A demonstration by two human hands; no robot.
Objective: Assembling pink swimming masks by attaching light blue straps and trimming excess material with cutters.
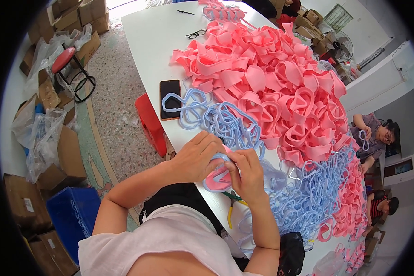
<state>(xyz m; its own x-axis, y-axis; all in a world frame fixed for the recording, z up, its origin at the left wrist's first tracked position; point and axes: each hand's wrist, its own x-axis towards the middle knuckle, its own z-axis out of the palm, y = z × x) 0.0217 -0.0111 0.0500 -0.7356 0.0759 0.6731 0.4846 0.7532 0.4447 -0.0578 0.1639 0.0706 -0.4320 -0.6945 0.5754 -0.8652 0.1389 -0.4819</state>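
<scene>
Close in front of me, over the table's near edge, my left hand (198,156) and my right hand (248,174) meet with fingers pinched. Between them is a pink fabric band (218,178) edged with light blue cord, partly covered by the fingers. Just beyond my hands lies a bunch of light blue cord loops (230,122). A larger tangle of light blue cord loops (303,198) spreads right of my right hand. Below that hand, a cutting tool or pliers with yellow and green handles (230,216) rests at the edge.
A big heap of pink fabric bands (262,78) covers much of the white table (142,37). A phone (171,87), glasses (196,34) and a pen (185,12) lie on its left side. Red stool (152,124), blue crate (73,209) and cardboard boxes stand left. Two people sit at right.
</scene>
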